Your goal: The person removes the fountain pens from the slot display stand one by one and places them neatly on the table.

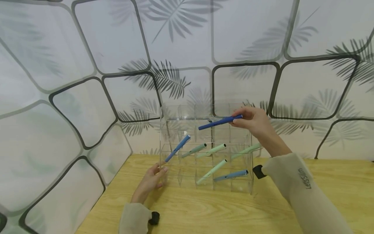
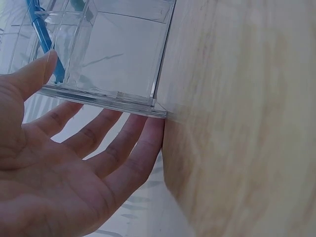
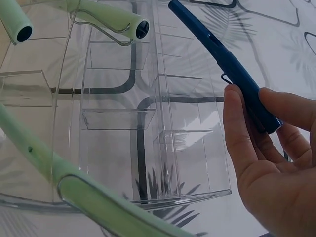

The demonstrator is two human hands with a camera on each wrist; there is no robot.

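A clear acrylic pen rack (image 1: 205, 188) with small compartments stands upright on the table. My right hand (image 1: 252, 122) pinches a dark blue pen (image 1: 216, 123) near one end, between thumb and fingers, in front of the upper rows. In the right wrist view the pen's clip (image 3: 226, 79) shows beside the fingers. My left hand (image 1: 150, 182) holds the rack's lower left side, thumb toward the front and fingers along the outer panel (image 2: 103, 101). A blue pen (image 1: 177, 149) leans in the compartment near that hand.
Other pens slant in the rack: a grey-green pen (image 1: 194, 150), several light green ones, such as the lower one (image 1: 211, 172), and a lighter blue pen (image 1: 231, 175) at lower right. The wooden table (image 1: 204, 211) meets a leaf-patterned curtain (image 1: 187, 84) behind the rack.
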